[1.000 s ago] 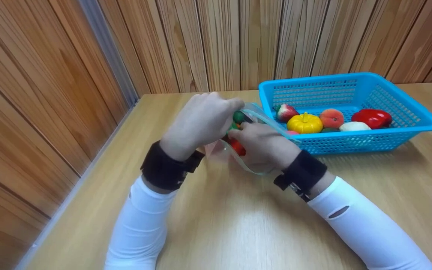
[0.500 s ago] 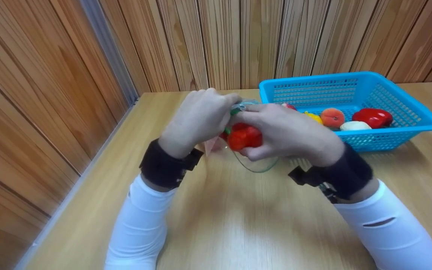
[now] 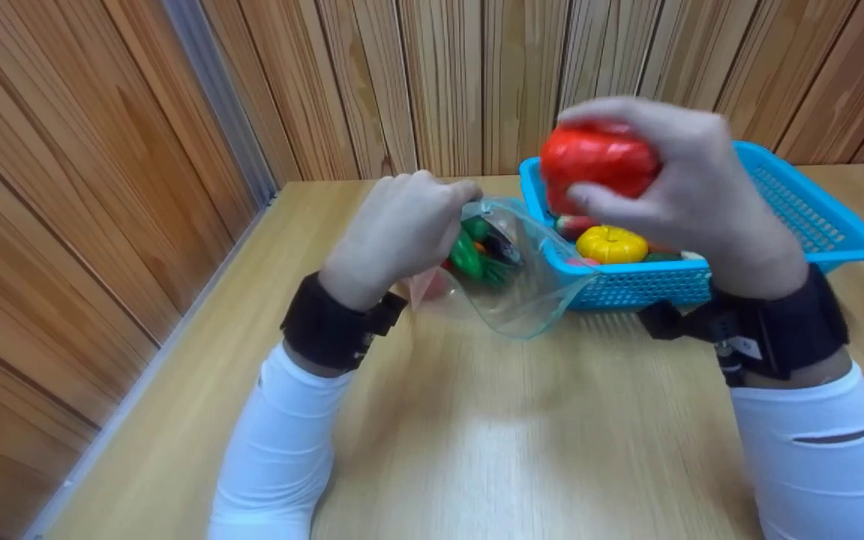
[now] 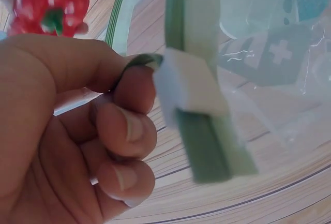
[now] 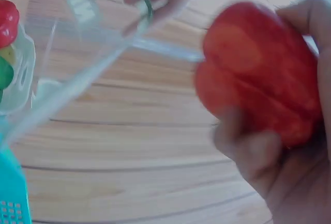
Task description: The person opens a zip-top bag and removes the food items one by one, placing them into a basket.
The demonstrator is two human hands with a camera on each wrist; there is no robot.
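The light wooden table (image 3: 477,450) carries a blue perforated plastic basket (image 3: 837,225). Just left of the basket, the left hand (image 3: 394,232) pinches the rim of a clear, floppy zip-seal plastic bag (image 3: 522,300). Above the basket, the right hand (image 3: 702,187) wraps a glossy red toy pepper (image 3: 597,161), probably light, firm and slippery; it was at the bag's mouth half a second ago.

The right hand (image 3: 691,187) has lifted the red pepper (image 3: 597,161) out of the clear bag (image 3: 522,277). It is now raised above the blue basket (image 3: 844,232). Green items inside the bag are exposed.
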